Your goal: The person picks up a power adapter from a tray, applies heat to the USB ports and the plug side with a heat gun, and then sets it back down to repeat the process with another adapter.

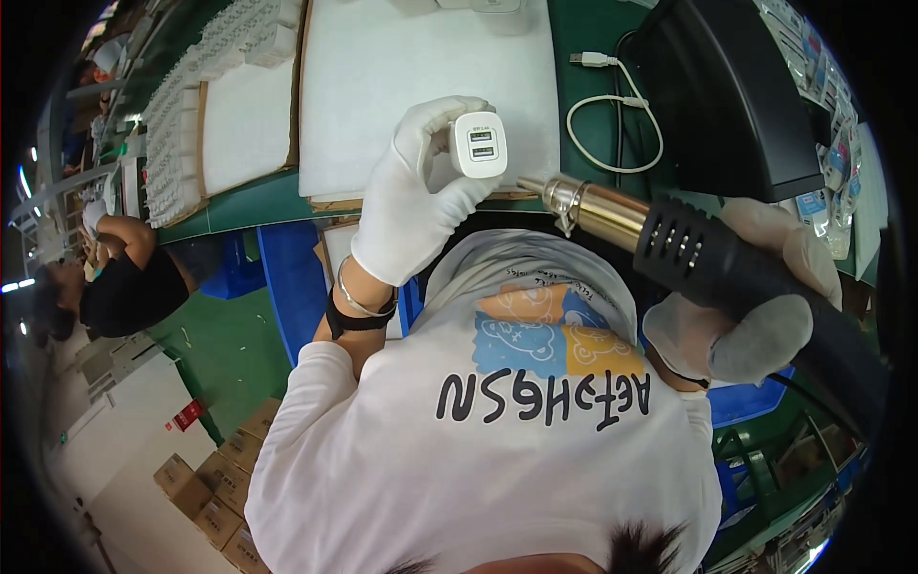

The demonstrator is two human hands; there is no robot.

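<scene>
My left hand [406, 210], in a white glove, pinches a small white USB charger [482, 165] by its sides. Its end face, with two USB ports, points up at me. In my gloved right hand [760, 342] is a hot air gun [684, 244] with a black, slotted grip and a shiny metal barrel. The gun's narrow nozzle points left, just beside the charger's lower right edge, with a small gap between them.
A white sheet [382, 67] covers the bench ahead. Rows of white pieces [172, 143] stand at left. At right lie a white USB cable [612, 98], a black housing [727, 105] and bagged parts [832, 143]. A co-worker [129, 277] sits left; cartons [220, 488] stand lower left.
</scene>
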